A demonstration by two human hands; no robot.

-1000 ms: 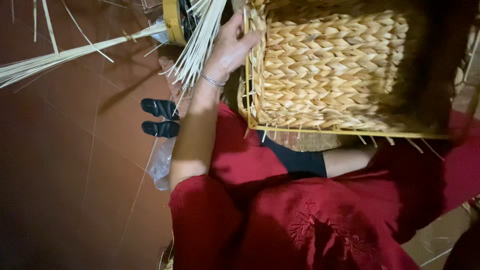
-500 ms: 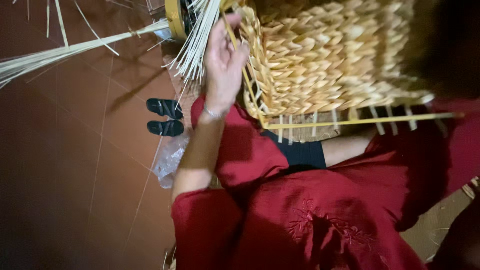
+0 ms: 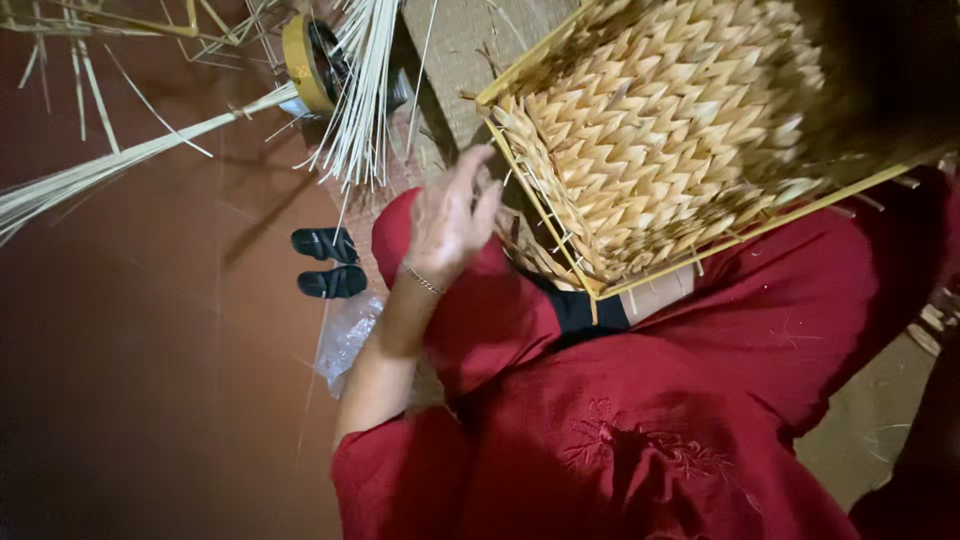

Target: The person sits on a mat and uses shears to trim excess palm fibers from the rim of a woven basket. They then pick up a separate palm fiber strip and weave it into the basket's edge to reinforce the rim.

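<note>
A large woven straw basket (image 3: 680, 130) with a yellow frame rests tilted on my lap, over my red clothing (image 3: 640, 420). My left hand (image 3: 450, 215), a thin bracelet at the wrist, hovers with fingers spread just left of the basket's lower corner and holds nothing. Whether the fingertips touch the basket edge is unclear. My right hand is out of sight, hidden behind or beyond the basket.
A bundle of pale reed strips (image 3: 365, 90) hangs down next to a yellow round tool (image 3: 305, 60). Long loose strips (image 3: 120, 160) lie across the red-brown floor. A pair of black sandals (image 3: 328, 262) and a clear plastic bag (image 3: 345, 340) lie by my knee.
The basket has tipped and swung to the right, its corner now pointing down at my lap. My left hand has let go of its edge and dropped lower, fingers open.
</note>
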